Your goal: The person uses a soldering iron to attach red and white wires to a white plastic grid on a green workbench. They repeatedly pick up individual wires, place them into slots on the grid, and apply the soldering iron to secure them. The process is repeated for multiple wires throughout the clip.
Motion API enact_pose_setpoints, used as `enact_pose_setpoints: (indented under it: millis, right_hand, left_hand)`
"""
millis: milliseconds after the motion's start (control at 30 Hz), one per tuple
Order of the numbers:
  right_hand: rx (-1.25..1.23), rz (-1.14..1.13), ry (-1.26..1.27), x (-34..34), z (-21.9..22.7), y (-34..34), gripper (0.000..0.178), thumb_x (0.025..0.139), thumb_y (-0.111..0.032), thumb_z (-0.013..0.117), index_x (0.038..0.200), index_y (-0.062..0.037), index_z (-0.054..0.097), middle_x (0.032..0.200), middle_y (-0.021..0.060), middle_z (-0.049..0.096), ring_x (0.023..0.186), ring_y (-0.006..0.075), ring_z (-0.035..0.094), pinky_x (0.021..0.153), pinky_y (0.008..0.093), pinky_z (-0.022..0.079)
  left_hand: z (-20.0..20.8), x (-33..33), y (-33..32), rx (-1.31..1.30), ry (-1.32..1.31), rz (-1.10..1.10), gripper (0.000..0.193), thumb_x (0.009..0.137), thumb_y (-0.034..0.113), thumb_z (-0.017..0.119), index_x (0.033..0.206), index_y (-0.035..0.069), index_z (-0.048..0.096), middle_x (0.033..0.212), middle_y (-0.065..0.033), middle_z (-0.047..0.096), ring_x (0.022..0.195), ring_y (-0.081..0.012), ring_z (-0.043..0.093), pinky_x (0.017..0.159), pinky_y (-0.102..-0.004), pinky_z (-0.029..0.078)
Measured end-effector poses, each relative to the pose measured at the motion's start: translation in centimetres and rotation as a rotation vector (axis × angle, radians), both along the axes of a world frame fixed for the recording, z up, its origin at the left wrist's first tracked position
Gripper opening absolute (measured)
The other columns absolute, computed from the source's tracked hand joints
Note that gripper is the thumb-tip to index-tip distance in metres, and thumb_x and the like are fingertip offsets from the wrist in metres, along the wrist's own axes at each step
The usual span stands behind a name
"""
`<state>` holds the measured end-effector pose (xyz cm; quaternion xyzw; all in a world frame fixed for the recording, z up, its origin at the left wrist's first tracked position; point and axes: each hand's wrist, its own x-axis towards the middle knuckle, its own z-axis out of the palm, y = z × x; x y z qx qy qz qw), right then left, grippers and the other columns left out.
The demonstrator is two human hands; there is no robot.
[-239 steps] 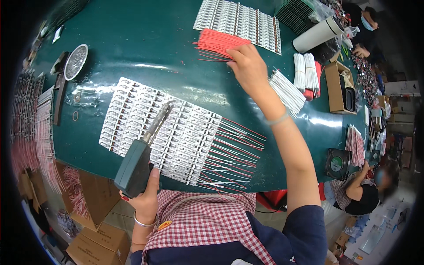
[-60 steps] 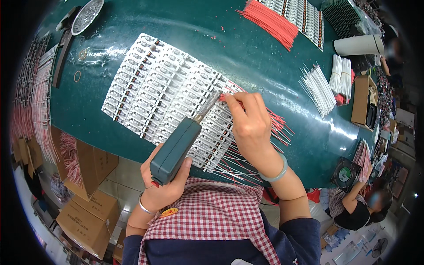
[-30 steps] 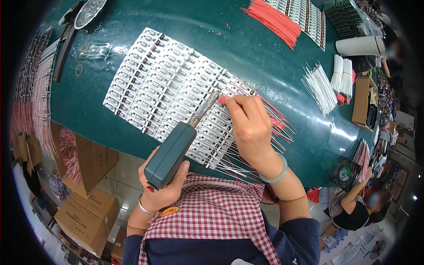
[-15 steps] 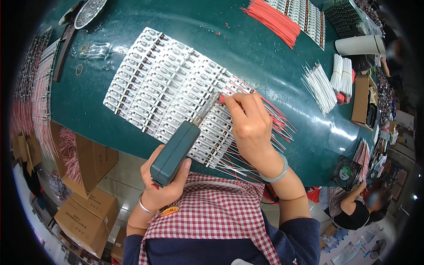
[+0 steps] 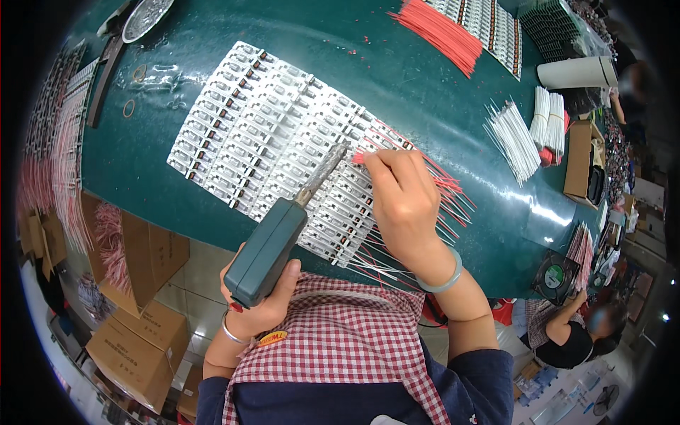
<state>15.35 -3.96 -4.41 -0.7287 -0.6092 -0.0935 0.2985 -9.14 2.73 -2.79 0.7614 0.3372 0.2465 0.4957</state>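
My left hand (image 5: pixel 275 299) is wrapped round a dark green soldering gun (image 5: pixel 265 249). Its rough silvery tip (image 5: pixel 327 168) hangs over a white panel of small circuit boards (image 5: pixel 244 131), just left of my right fingers. At the panel's right side, my right hand (image 5: pixel 405 202) is closed in a pinch on red wires (image 5: pixel 360 156), whose short ends show beyond the fingertips. More red and white wires (image 5: pixel 448 185) fan out from the panel's right edge, partly behind my right hand. Whether the tip touches the board is hard to tell.
A bundle of red wires (image 5: pixel 439 34) lies beside another panel at the far side. White wires (image 5: pixel 511 142) and a cardboard box (image 5: pixel 585 159) are on the right. A black fan (image 5: pixel 556 276) stands near a co-worker (image 5: pixel 567 329). A metal dish (image 5: pixel 145 20) sits far left.
The soldering gun has drawn back toward the lower left, and its tip is now farther from the red wire ends. My right hand has barely moved.
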Motion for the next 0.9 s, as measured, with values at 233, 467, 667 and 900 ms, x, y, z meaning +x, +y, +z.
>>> enact_pose_setpoints:
  millis: [233,467,667,900]
  right_hand:
    - [-0.015,0.023,0.034,-0.8,-0.1,-0.4,0.033,0.071,0.002,0.066,0.103,0.0073,0.067,0.094,0.0122,0.062,0.081,0.026,0.059,0.064,0.0348,0.05]
    - [-0.044,0.023,0.018,-0.8,0.0,-0.3,0.032,0.071,0.001,0.066,0.102,0.0078,0.067,0.092,0.0122,0.061,0.081,0.0258,0.058,0.062,0.0344,0.049]
    - [-0.086,0.023,-0.008,-0.9,0.5,0.0,0.027,0.073,0.002,0.067,0.1,0.0079,0.067,0.091,0.0127,0.06,0.081,0.026,0.058,0.062,0.0341,0.049]
    - [-0.095,0.026,-0.02,-0.8,0.9,0.2,0.022,0.075,0.002,0.069,0.096,0.0072,0.067,0.089,0.0123,0.06,0.08,0.0255,0.058,0.062,0.0339,0.05]
  left_hand:
    - [0.4,0.0,-0.2,-0.052,0.008,0.022,0.025,0.081,0.001,0.078,0.103,-0.007,0.071,0.091,-0.0147,0.072,0.072,-0.0217,0.069,0.066,-0.0298,0.054]
    - [0.3,0.2,-0.2,-0.049,-0.007,0.002,0.022,0.081,0.0,0.078,0.101,-0.006,0.07,0.093,-0.0151,0.07,0.074,-0.0217,0.068,0.067,-0.0302,0.054]
    - [0.9,0.5,0.1,-0.066,0.027,-0.034,0.019,0.082,-0.001,0.076,0.099,-0.006,0.07,0.091,-0.0137,0.068,0.071,-0.0203,0.066,0.063,-0.0295,0.052]
    - [0.7,-0.2,-0.2,-0.037,0.063,-0.002,0.022,0.081,0.002,0.078,0.101,-0.005,0.071,0.09,-0.0137,0.071,0.072,-0.0221,0.069,0.065,-0.0294,0.054]
